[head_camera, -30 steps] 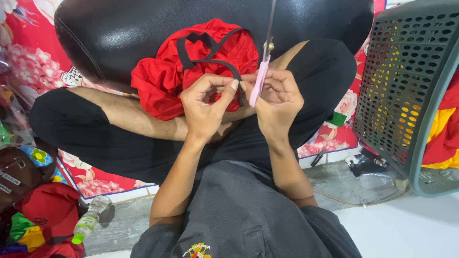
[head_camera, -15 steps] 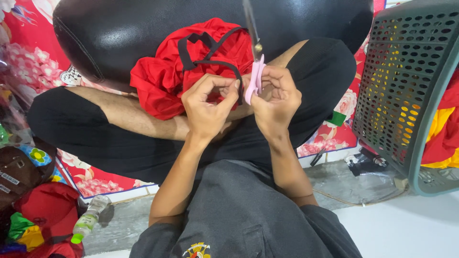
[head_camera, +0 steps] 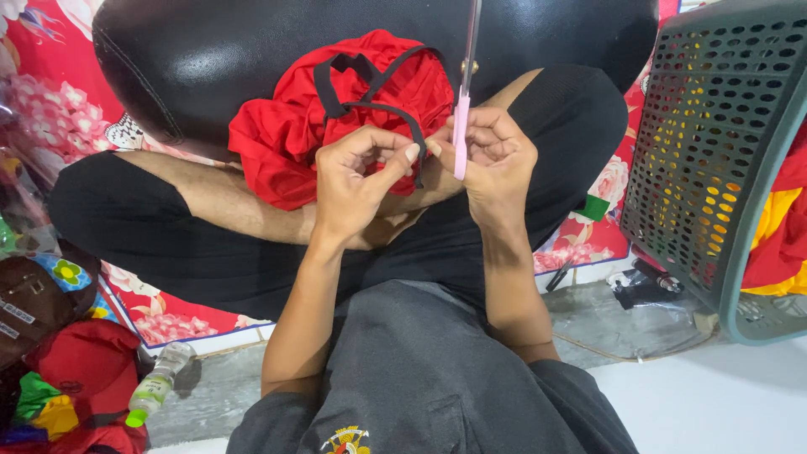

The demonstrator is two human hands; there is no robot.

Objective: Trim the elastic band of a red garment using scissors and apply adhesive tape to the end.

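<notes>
Single head cam, looks steeply down over the wearer's chest onto crossed legs. Close range: left hand (head_camera: 357, 181) and right hand (head_camera: 496, 155) near centre. Floor (head_camera: 714, 403) at lower edge. No second view.

Small green-capped bottle (head_camera: 155, 388), perhaps labelled, lower-left.

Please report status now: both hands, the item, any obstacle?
Left hand pinches black elastic strap. Right hand holds pink-handled scissors, blades up. Red fabric garment on lap. Nothing between hands.

Both hands (head_camera: 420, 168) pinch black strap (head_camera: 395, 113) beside pink-handled scissors (head_camera: 462, 101).
</notes>
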